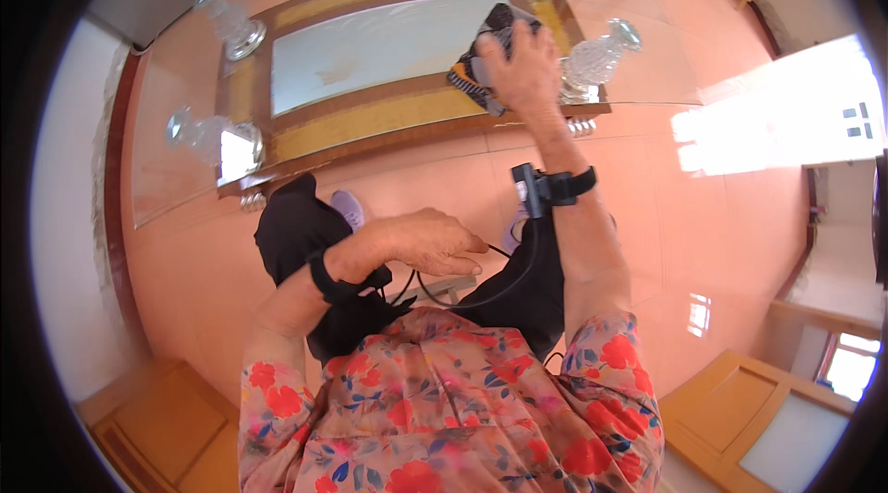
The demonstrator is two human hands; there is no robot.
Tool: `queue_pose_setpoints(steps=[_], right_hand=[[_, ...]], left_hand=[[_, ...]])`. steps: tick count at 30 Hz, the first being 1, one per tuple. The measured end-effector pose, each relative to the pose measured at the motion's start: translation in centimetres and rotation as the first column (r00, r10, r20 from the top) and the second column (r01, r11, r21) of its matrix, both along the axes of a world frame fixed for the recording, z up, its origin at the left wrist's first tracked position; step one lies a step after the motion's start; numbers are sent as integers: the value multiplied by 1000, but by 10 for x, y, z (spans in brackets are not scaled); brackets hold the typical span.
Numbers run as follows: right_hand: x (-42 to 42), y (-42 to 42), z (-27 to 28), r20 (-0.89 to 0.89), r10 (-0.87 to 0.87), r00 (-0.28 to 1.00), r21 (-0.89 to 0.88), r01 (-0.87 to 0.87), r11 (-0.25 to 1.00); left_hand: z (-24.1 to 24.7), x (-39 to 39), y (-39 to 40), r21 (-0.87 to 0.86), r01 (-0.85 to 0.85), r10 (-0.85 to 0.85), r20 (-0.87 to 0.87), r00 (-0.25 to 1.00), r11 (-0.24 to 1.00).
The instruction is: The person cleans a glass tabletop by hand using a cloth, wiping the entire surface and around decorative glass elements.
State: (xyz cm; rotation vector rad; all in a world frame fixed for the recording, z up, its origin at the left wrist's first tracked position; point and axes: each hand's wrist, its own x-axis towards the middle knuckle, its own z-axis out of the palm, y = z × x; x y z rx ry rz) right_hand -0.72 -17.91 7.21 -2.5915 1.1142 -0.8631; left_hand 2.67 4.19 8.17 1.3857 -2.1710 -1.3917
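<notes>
My right hand (524, 73) is reached forward and lies on a patterned cloth (489, 52) in grey, black and yellow. The cloth is bunched under the palm and fingers, over the right side of a coffee table. This table has a clear glass top (645, 70) on cut-glass pillars (596, 59), above a brown frame with a pale glass panel (361, 56). Whether the cloth touches the top or the lower panel I cannot tell. My left hand (433, 240) hovers over my lap, holding nothing, its thumb apart from the fingers.
Black straps circle both wrists; the right one carries a small device (531, 189) with a cable (510, 295) running to my lap. Pink floor tiles (444, 174) surround the table. Wooden doors (749, 403) stand behind at right and left, and a white wall (83, 215) rises at left.
</notes>
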Motion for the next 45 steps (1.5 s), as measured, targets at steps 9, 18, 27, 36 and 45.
queue_pose_setpoints(steps=[9, 18, 27, 36, 45], right_hand=[[15, 28, 1, -271, 143, 952, -255, -214, 943], [-66, -78, 6, -242, 154, 958, -51, -171, 984], [-205, -258, -8, -281, -501, 818, -116, 489, 864], [-185, -244, -11, -388, -488, 782, -49, 511, 858], [-6, -71, -9, -270, 146, 952, -226, -210, 951]], left_hand=[[-118, -15, -21, -350, -8, 182, 465, 866, 937], [-102, -19, -32, -260, 51, 86, 490, 867, 964], [-88, 0, -33, -61, 8, 21, 466, 884, 998], [-91, 4, -8, -380, -78, 238, 394, 888, 922], [-101, -5, 0, -489, -41, 237, 345, 908, 871]])
